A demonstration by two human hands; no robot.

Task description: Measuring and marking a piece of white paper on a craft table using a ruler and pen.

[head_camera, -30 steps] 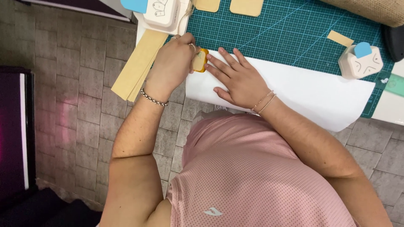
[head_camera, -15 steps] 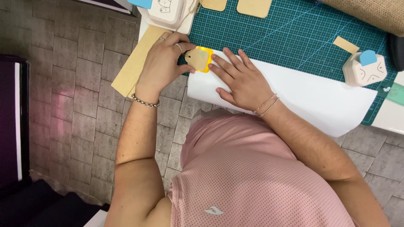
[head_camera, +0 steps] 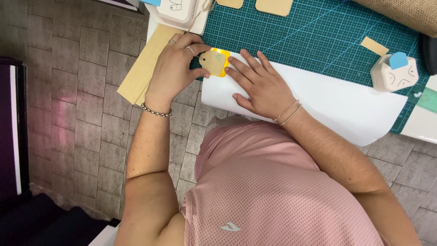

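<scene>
Head view: the left hand (head_camera: 175, 68) is pinching a small kraft tag (head_camera: 212, 62) over a yellow piece at its fingertips. The right hand (head_camera: 259, 84), flat and released, is pressing the white sheet (head_camera: 337, 102) beside it. The tag looks light, thin and bendable; best gripped by its edges.

White table edge (head_camera: 421, 130), green gridded cutting mat (head_camera: 318, 41) lay on it, white sheet (head_camera: 337, 107) overhanging the mat, kraft strips (head_camera: 145, 68) at the left edge, white paper punch (head_camera: 395, 72) on the mat.

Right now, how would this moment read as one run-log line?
left hand: holds tan tag on yellow piece | right hand: flat on white sheet
</scene>
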